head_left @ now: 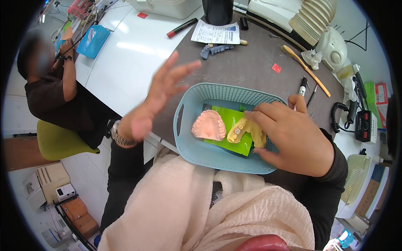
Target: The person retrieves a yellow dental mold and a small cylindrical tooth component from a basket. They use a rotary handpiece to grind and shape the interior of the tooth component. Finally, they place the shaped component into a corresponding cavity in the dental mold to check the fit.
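Observation:
A light blue plastic basket (197, 161) sits in front of me at the table edge. Inside lies a pink dental cast (208, 126), partly on a bright green packet (239, 147). Beside it is a yellow dental cast (257, 133) with a pale round spot on one tooth. My right hand (295, 136) reaches over the basket's right side, thumb and fingers gripping the yellow cast and hiding part of it. My left hand (157, 94), slightly blurred, hovers left of the basket with its fingers spread and nothing in them.
Behind the basket lie a grey-blue dental piece (217, 50), a printed paper (215, 32), a wooden-handled brush (307, 71) and a marker (302, 85). A ribbed hose (314, 19) and a handpiece control box (365, 126) stand right. Another person (54, 79) sits at the left.

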`<state>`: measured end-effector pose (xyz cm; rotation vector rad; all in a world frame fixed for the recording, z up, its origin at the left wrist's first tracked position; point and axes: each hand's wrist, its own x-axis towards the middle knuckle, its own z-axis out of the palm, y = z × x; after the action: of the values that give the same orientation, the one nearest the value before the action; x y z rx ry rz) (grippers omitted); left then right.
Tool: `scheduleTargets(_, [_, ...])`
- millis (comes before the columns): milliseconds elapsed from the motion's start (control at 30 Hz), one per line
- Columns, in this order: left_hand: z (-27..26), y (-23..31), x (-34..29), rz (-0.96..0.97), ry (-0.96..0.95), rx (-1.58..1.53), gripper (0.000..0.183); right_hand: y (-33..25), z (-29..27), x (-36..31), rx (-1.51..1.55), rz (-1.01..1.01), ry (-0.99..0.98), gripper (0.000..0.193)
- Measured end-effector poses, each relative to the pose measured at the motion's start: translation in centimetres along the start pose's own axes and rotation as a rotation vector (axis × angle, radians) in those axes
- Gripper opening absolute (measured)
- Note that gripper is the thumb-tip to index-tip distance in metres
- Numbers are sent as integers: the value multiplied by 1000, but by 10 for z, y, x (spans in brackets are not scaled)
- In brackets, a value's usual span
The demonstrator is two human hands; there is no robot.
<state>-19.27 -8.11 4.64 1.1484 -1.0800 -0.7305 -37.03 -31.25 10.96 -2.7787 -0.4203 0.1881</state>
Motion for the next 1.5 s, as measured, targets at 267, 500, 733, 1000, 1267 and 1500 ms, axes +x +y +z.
scheduleTargets(267, [-68,-24,89,162,-3,1355,35,2,-4,0,17,-53,32,31])
scheduleTargets(500, [-69,-34,103,204,90,1491,18,8,-3,0,78,-42,124,43])
scheduleTargets(733, [-23,57,52,470,258,1463,15,8,-23,-17,228,41,338,44])
scheduleTargets(1000, [52,83,20,206,-361,1414,41,8,-55,-59,-138,119,565,48])
scheduleTargets(1267, [34,81,18,2,-378,1026,111,3,-55,-64,-43,3,595,44])
scheduleTargets(1500, [32,8,-20,-48,-31,656,117,0,-54,-57,29,-13,620,41])
